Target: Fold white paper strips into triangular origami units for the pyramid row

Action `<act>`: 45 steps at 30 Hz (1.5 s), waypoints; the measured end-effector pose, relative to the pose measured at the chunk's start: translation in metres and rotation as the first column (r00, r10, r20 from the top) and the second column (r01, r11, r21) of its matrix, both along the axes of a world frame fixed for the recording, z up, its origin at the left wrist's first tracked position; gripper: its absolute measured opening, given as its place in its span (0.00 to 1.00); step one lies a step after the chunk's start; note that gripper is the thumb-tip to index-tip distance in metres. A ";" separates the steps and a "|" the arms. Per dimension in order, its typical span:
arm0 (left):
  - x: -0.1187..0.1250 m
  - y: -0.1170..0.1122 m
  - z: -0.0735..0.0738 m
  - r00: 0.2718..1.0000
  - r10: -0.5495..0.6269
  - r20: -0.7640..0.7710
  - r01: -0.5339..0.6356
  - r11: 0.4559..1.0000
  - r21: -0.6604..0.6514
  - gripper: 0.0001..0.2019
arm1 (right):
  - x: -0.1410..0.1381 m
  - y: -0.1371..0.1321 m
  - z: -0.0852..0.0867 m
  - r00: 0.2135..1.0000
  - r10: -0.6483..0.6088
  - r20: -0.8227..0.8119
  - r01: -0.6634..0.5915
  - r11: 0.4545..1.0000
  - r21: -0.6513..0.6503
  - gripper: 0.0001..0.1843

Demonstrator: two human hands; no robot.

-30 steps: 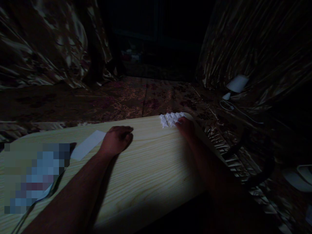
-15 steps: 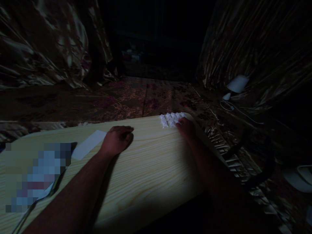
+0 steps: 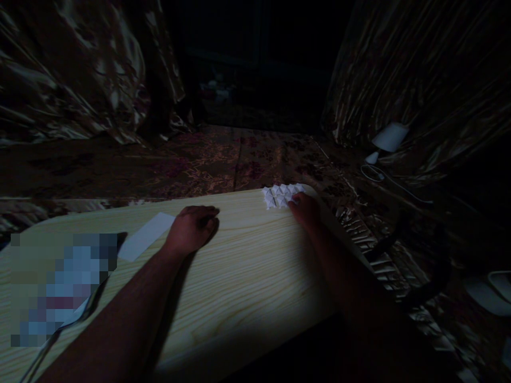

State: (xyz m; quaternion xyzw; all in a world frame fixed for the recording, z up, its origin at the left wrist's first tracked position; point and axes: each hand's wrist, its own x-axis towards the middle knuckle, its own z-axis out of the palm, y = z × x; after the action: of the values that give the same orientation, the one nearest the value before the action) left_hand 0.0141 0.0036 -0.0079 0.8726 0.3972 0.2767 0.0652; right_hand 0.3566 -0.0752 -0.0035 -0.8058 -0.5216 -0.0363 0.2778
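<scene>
Several small white folded paper pieces (image 3: 282, 189), shaped like little pyramids, stand in close rows at the table's far right corner. My right hand (image 3: 305, 209) is at the near right end of these rows, its fingers closed on one folded paper piece; part of that piece is hidden by the hand. My left hand (image 3: 194, 227) rests on the wooden table (image 3: 239, 266) with loosely curled fingers, the thumb apart from them and nothing visible between. Beside its wrist lies a flat white sheet of paper (image 3: 146, 237).
A blurred-out item (image 3: 66, 290) lies on the table at the left. On the carpet (image 3: 239, 157) beyond, a white lamp (image 3: 390, 137) with a cord stands to the right. Patterned curtains (image 3: 96, 69) hang at both sides. The room is dark.
</scene>
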 end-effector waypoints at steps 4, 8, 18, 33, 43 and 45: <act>0.000 0.000 0.000 1.000 0.001 0.003 -0.001 1.000 0.001 0.17 | -0.001 0.001 0.001 1.000 -0.005 0.021 0.005 1.000 -0.011 0.12; 0.000 0.000 0.000 1.000 -0.006 0.007 0.006 1.000 0.004 0.17 | 0.000 0.000 0.001 1.000 0.010 0.011 -0.010 1.000 -0.003 0.12; 0.001 0.000 0.000 1.000 0.001 0.010 -0.001 1.000 -0.002 0.17 | -0.002 -0.001 0.003 1.000 0.002 0.006 -0.002 1.000 -0.001 0.12; 0.000 -0.004 0.002 1.000 -0.012 0.021 0.012 1.000 0.020 0.18 | -0.006 -0.005 0.007 1.000 0.017 0.018 -0.018 0.999 0.045 0.14; 0.000 -0.018 0.013 0.999 0.048 -0.018 -0.047 0.997 0.054 0.18 | -0.083 0.001 0.031 0.977 0.208 -0.038 -0.200 0.968 0.153 0.14; -0.001 -0.021 0.017 0.994 0.092 -0.056 -0.090 0.995 0.043 0.18 | -0.107 0.004 0.031 0.958 0.278 -0.069 -0.263 0.950 0.172 0.14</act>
State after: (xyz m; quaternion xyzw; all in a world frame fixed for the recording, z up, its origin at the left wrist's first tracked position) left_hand 0.0133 -0.0177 0.0087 0.8623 0.4326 0.2620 0.0231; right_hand 0.2495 -0.0712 0.0274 -0.7026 -0.6090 -0.0024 0.3681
